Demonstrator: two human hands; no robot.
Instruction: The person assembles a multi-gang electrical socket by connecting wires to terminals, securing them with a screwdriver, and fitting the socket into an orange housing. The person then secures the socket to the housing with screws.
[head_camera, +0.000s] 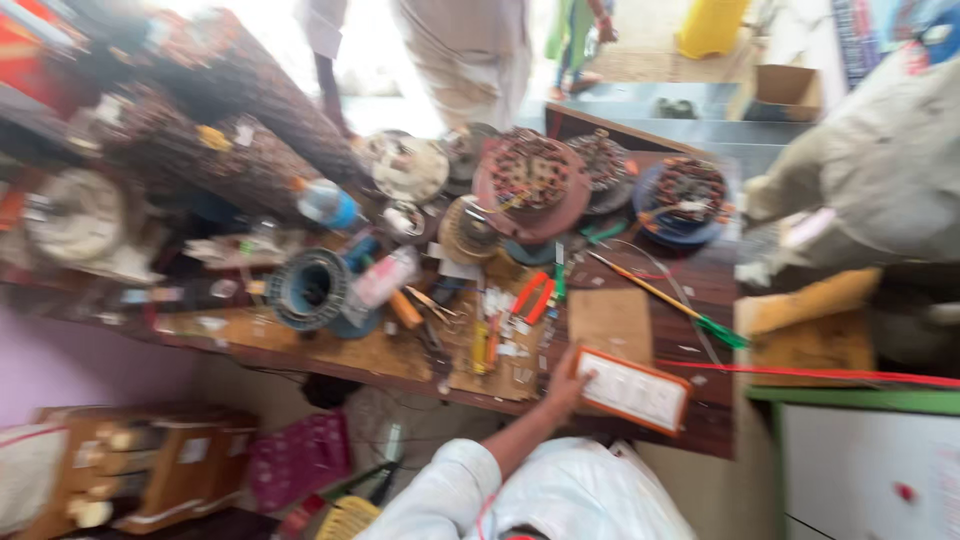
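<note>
Though blurred, left hand (567, 388) on card (632, 390)

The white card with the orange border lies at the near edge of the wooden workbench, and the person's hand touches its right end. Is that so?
Not quite: the head view shows the hand at the left end of the white card, not the right. The card does lie at the near edge of the workbench.

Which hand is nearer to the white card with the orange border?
Left. The left hand touches the card's left edge; the right hand is not in view.
</note>
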